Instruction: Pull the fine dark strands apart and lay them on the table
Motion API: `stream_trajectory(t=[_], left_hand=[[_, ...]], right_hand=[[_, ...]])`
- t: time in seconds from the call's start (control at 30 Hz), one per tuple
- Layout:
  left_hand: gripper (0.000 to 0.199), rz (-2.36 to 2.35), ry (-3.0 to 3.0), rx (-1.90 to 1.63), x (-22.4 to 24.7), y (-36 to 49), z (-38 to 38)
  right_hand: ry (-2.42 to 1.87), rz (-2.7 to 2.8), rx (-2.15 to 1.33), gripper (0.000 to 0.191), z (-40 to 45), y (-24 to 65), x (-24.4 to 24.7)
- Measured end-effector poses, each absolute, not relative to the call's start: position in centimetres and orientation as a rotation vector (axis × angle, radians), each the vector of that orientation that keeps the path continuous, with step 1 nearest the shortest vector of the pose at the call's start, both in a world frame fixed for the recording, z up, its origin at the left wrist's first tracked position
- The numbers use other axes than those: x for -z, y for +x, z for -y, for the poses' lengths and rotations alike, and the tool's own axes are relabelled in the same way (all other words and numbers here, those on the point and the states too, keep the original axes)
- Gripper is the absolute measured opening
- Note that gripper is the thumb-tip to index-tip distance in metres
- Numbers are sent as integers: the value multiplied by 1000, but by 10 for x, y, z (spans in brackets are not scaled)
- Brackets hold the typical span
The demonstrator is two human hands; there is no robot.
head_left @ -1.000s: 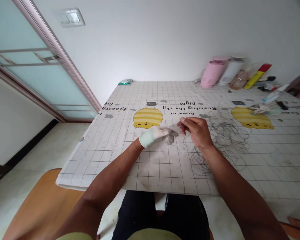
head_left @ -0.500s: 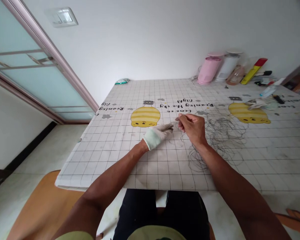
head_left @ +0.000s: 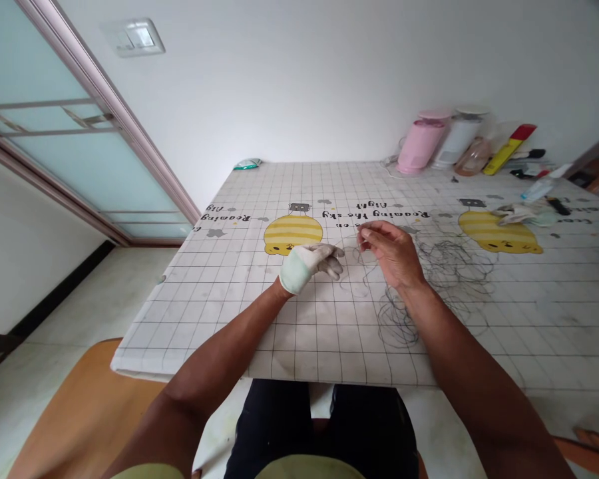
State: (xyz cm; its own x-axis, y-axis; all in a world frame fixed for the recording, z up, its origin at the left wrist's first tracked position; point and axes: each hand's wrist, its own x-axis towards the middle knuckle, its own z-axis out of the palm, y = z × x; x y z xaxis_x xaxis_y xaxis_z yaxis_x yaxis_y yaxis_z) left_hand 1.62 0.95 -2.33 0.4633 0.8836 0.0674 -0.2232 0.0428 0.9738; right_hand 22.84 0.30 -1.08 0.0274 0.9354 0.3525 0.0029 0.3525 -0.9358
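Note:
My left hand (head_left: 309, 264), in a white glove with a pale green cuff, is above the tabletop left of centre. Its fingers are bent, and a strand of thin wire shows at their tips. My right hand (head_left: 389, 249) is bare. Thumb and forefinger are pinched together on the same fine strand, a short way to the right of the glove. Loose loops of the strand hang between both hands. Beside and beyond my right wrist, a tangled heap of thin dark wire (head_left: 454, 263) lies on the checked tablecloth (head_left: 204, 332).
At the back right stand a pink cylinder (head_left: 420, 146), a white one (head_left: 456, 140), a bottle (head_left: 473, 157) and a yellow-and-red box (head_left: 509, 150). Another glove (head_left: 524, 214) and a clear bottle (head_left: 544, 184) lie at the right. A green packet (head_left: 247, 163) is at the back left corner.
My left hand has turned and drawn slightly left, its fingers showing more. My right hand has moved a little right, so the gap between them is wider.

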Motion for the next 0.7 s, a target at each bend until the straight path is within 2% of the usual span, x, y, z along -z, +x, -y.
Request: stream_trajectory(t=[0.17, 0.27, 0.33, 0.47, 0.53, 0.63, 0.7], left_hand=[[35, -738, 1284, -890, 20, 14, -9], [38, -732, 1280, -875, 27, 14, -14], [41, -732, 1270, -864, 32, 14, -18], [45, -862, 1283, -791, 30, 14, -24], [53, -988, 1326, -790, 24, 14, -24], [68, -1184, 1445, -902, 20, 16, -23], [66, -1291, 1547, -977, 21, 16, -23]], right_hand=[[-983, 1886, -191, 32, -4, 240, 4], [-908, 2151, 58, 24, -5, 237, 7], [-904, 2217, 129, 20, -6, 233, 11], [-915, 2230, 163, 29, -6, 231, 14], [-911, 2226, 156, 29, -7, 232, 14], [-894, 2237, 124, 29, -6, 234, 16], [-891, 2248, 100, 32, -6, 233, 19]])
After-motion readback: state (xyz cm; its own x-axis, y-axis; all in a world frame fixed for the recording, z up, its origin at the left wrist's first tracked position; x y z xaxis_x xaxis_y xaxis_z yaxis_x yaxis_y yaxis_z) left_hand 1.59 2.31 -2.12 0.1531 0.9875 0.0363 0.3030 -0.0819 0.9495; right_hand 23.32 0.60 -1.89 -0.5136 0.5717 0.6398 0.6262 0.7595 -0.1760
